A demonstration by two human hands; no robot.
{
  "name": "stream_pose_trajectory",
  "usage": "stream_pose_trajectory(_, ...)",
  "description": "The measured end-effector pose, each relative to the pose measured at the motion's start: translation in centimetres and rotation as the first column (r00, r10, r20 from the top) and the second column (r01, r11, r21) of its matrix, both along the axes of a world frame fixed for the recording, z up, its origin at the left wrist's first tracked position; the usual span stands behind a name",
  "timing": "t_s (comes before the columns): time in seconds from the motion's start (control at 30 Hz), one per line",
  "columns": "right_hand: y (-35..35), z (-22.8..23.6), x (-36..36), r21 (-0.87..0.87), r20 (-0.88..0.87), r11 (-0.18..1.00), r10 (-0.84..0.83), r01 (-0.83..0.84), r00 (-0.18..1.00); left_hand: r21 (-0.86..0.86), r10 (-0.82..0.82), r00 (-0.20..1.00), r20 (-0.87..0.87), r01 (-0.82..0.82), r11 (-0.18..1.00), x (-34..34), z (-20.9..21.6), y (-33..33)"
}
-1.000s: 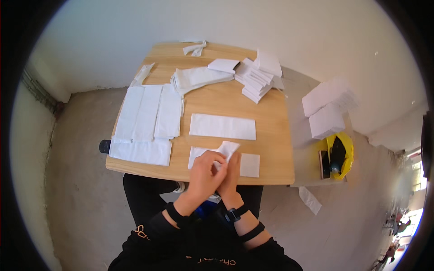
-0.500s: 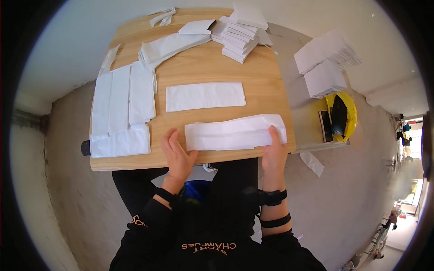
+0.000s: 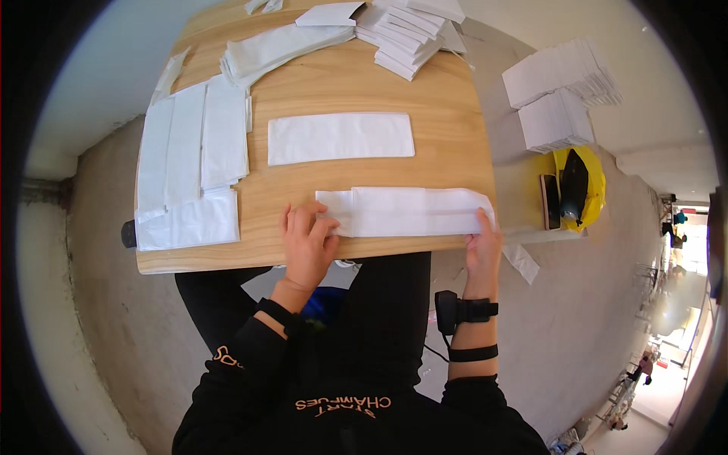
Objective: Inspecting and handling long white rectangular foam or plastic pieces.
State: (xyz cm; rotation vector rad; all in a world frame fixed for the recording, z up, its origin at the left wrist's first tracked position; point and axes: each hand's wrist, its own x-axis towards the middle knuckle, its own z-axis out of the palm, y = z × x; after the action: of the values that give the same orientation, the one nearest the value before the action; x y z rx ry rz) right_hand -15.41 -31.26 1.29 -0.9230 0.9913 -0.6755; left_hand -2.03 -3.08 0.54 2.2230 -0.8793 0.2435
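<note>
A long, flat white sleeve-like sheet (image 3: pixel 409 212) lies along the near edge of the wooden table, with crease lines across and along it. At its left end, my left hand (image 3: pixel 309 239) has its fingers curled over the edge. My right hand (image 3: pixel 483 246) grips the right end between thumb and fingers. Whether the sheet is paper or thin film I cannot tell. Just beyond it, a second flat white sheet (image 3: pixel 341 139) of similar shape rests on the table, untouched.
Overlapping white sheets (image 3: pixel 182 152) cover the table's left side. A white stack (image 3: pixel 280 53) and piled white boxes (image 3: pixel 409 38) sit at the far side. Right of the table are more white stacks (image 3: pixel 553 121), a phone (image 3: pixel 550 202) and a yellow bag (image 3: pixel 593 189).
My left hand has moved onto the sheet's left end. The sheet has shifted slightly right with my right hand and now shows a crosswise edge near its left end.
</note>
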Motion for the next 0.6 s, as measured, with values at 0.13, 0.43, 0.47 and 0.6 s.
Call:
stream_pose_trajectory(0.13,-0.4,-1.1,-0.7,-0.003,-0.07,1.0,0.012,-0.012,0.997,-0.001,0.011,1.0,-0.007,-0.011,1.0,0.1,-0.1,-0.1)
stream_pose_trajectory(0.43,-1.0,-1.8,-2.7,-0.738,-0.658,0.476,-0.35,-0.478,0.667,0.019,0.013,1.0,-0.023,-0.013,1.0,0.1,0.0,-0.1)
stream_pose_trajectory(0.47,-0.2,-1.0,-1.9,-0.735,-0.661,0.479,-0.345,-0.481,0.666,0.023,0.015,1.0,-0.026,-0.014,1.0,0.1,-0.1,0.0)
stream_pose_trajectory(0.6,5.1,2.7,2.8,-0.772,-0.456,0.496,0.003,-0.398,0.89,0.027,0.008,1.0,-0.028,-0.008,1.0,0.1,0.2,-0.1)
